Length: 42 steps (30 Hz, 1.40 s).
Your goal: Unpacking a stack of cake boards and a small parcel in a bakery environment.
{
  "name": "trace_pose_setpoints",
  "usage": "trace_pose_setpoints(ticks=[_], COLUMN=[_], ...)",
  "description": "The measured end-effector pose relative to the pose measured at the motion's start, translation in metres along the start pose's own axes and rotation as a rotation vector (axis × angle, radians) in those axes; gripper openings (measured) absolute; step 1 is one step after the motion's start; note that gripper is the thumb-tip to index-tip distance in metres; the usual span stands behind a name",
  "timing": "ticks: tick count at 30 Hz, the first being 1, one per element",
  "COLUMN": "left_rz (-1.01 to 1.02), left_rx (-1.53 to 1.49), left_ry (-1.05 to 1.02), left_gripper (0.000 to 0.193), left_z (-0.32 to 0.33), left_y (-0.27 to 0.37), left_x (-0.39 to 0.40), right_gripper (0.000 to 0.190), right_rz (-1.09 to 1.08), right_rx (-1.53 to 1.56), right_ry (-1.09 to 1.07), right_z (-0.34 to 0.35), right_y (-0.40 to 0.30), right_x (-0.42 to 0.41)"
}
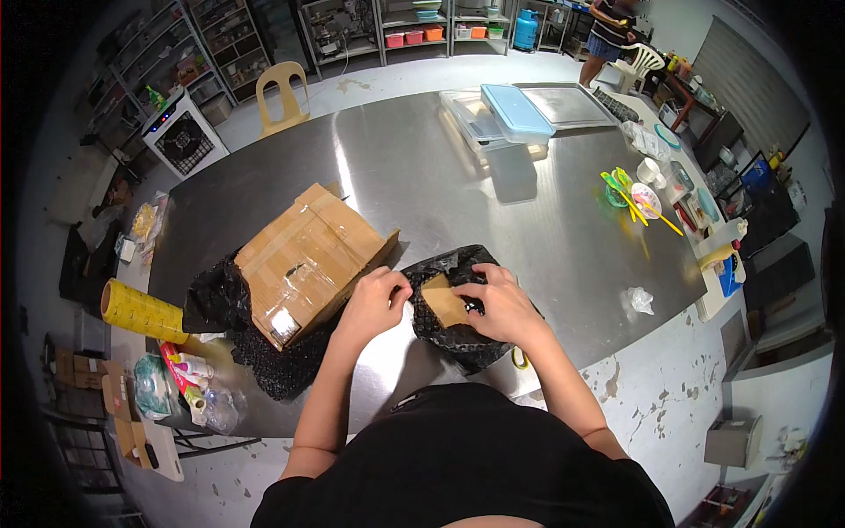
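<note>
A package in black bubble wrap (443, 344) lies on the steel table before me. The wrap is parted on top and bares a brown cardboard piece (443, 302). My right hand (505, 305) grips the package from its right side, thumb and fingers spread over the wrap and cardboard. Beside the left edge of the wrap is my left hand (375, 305), fingers curled towards the thumb; whether a bit of wrap is pinched there is unclear. A taped cardboard box (310, 257) rests tilted on more black bubble wrap (280, 369) to my left.
A yellow tape roll (142, 313) and plastic bottles (191, 366) stand at the table's left end. Clear containers, one with a blue lid (518, 109), sit at the far side. Spatulas (624, 191) and bowls are at right. A yellowish looped handle (520, 358) shows near my right forearm. A person (607, 33) stands beyond.
</note>
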<state>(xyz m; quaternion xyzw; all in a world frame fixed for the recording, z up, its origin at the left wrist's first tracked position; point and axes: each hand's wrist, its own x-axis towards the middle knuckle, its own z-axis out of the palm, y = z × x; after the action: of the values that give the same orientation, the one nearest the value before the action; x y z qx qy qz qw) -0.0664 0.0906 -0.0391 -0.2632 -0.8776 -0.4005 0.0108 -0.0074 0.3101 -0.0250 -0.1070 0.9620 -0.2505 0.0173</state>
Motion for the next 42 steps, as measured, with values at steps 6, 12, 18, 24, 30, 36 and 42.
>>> trace_pose_setpoints(ticks=[6,12,18,24,30,36,42], left_rz=[-0.148,0.085,-0.122,-0.044,0.442,0.373,0.345], left_rx=[0.070,0.020,0.102,0.299,0.356,0.196,0.203], left_ry=[-0.204,-0.118,-0.062,0.037,-0.133,-0.531,-0.597], left_gripper=[0.032,0.050,0.026,0.043,0.057,0.072,0.073], left_z=[-0.015,-0.006,-0.003,-0.006,0.006,0.033,0.036], left_y=[0.025,0.031,0.042,0.061,0.078,0.056,0.047], left_x=[-0.016,-0.029,-0.034,-0.047,-0.033,0.001,0.018], right_gripper=[0.040,0.054,0.041,0.028,0.020,0.015,0.013], right_rz=[-0.109,-0.080,0.092,0.074,0.085,-0.036,0.079], right_rx=[-0.002,-0.036,0.032,0.060,-0.048,0.046,0.192], right_ry=[0.090,0.051,0.069,0.177,0.075,0.364,0.524], right_z=[0.001,-0.022,-0.027,-0.029,-0.023,-0.004,0.020], right_y=[-0.009,-0.029,-0.018,-0.014,-0.005,0.004,0.023], right_x=[-0.024,-0.058,-0.084,-0.096,-0.087,-0.062,-0.050])
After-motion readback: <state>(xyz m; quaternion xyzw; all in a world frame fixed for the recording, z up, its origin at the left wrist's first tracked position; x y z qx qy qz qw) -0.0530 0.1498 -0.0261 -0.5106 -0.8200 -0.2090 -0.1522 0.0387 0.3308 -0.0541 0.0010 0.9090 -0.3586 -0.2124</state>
